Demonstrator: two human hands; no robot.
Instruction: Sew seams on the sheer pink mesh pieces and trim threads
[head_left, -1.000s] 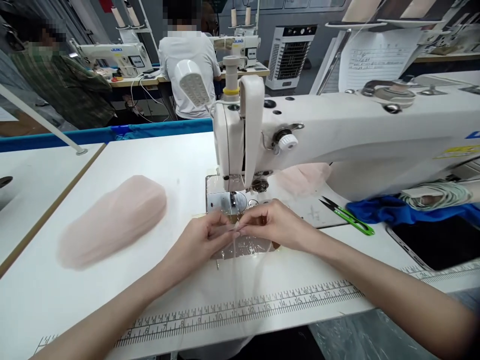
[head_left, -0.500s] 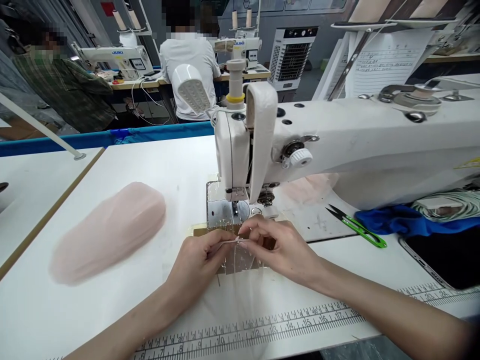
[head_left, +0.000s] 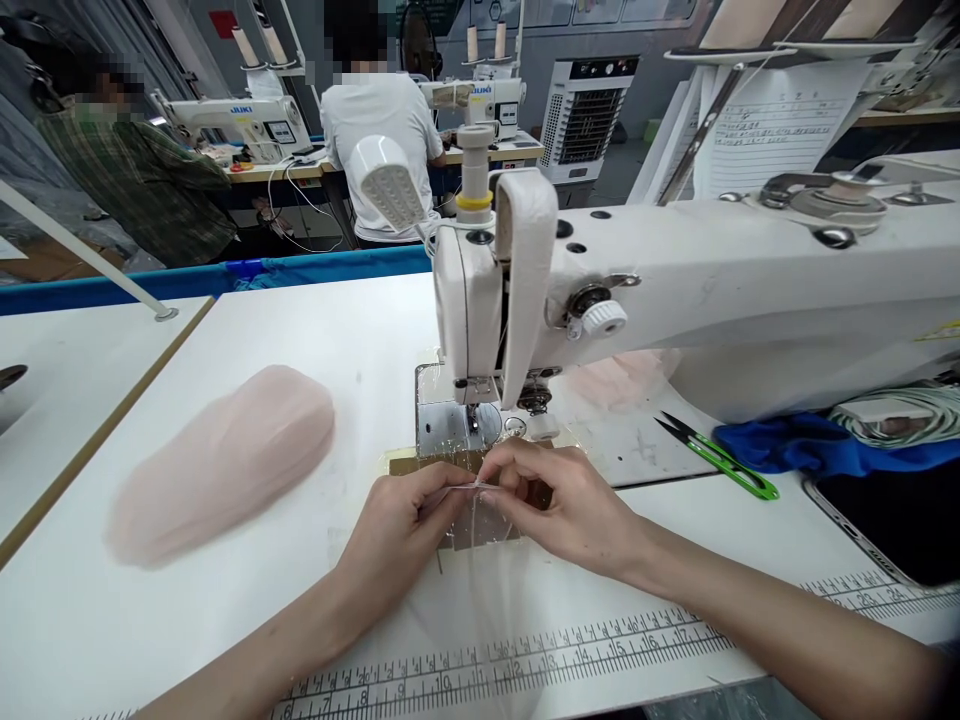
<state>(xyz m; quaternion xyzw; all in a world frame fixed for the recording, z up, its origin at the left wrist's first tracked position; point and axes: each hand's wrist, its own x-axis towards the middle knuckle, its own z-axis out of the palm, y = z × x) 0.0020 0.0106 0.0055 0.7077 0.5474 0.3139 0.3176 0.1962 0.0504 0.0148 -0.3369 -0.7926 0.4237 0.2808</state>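
Observation:
Between my two hands stretches the thin, pale edge of a sheer fabric, whose see-through part seems to hang down over the table front. My left hand pinches it from the left, thumb and forefinger pressed together. From the right, my right hand pinches the same edge, its fingertips almost meeting the left ones. Both hands are just in front of the sewing machine, below its presser foot and metal plate. A brown taped patch lies beneath the fingers.
A folded sheer pink fabric piece lies to the left; more pink fabric is behind the needle area. Green thread snips, a blue cloth and a phone are on the right. A ruler strip runs along the front. Two people sit beyond.
The view has shifted very slightly. My hands keep their pinch in nearly the same place, and the fabric edge between them looks a little straighter.

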